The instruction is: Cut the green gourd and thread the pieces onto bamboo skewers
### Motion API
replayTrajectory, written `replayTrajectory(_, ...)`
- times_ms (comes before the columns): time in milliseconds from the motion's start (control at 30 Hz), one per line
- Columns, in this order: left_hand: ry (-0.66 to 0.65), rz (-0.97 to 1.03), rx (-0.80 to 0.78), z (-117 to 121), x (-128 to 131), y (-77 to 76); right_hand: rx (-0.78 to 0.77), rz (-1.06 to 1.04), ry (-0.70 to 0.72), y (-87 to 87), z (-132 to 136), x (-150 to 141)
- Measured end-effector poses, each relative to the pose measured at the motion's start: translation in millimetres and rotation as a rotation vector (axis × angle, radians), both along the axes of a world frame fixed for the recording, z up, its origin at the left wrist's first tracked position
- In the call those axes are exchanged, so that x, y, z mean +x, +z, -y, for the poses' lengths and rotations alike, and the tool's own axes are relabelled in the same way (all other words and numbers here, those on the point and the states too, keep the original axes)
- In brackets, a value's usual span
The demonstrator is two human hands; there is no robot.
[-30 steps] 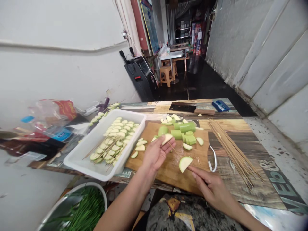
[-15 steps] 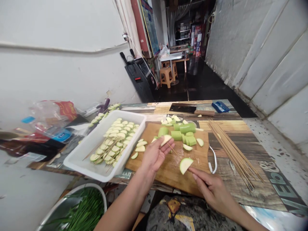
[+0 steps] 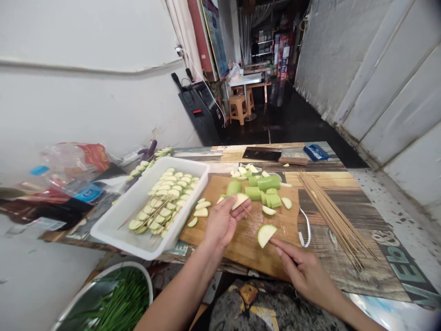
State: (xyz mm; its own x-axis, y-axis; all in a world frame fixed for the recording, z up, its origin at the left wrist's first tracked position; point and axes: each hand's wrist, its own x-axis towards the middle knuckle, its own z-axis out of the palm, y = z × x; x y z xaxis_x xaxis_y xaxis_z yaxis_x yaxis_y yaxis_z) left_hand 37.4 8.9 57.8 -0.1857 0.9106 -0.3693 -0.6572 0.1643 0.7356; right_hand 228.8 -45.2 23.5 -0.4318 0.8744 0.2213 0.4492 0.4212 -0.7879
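Skewer (image 3: 248, 212) through slice (image 3: 266, 235) — right hand (image 3: 303, 266); second slice (image 3: 240, 199) — left hand (image 3: 223, 219).

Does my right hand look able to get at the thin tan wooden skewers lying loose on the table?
Probably yes: the loose skewers lie to the right of your right hand, with nothing visible between, though it holds another skewer beside a pale, green-rimmed half-moon slice.

The left hand (image 3: 222, 220) is shifting slightly to the right since half a second ago, carrying its pale slice (image 3: 240, 200) along and nearing where both were a second ago. With that, the gap along the skewer (image 3: 247, 212) is narrowing a little between this slice and the half-round piece (image 3: 267, 236) near the right hand (image 3: 303, 266).
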Motion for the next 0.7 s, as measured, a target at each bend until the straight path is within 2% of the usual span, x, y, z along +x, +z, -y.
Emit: replayTrajectory(700, -0.025, -0.006, -0.005, 5.5, 7.8, 5.5, 0.040, 0.009, -0.016, -0.2, -0.8, -2.4)
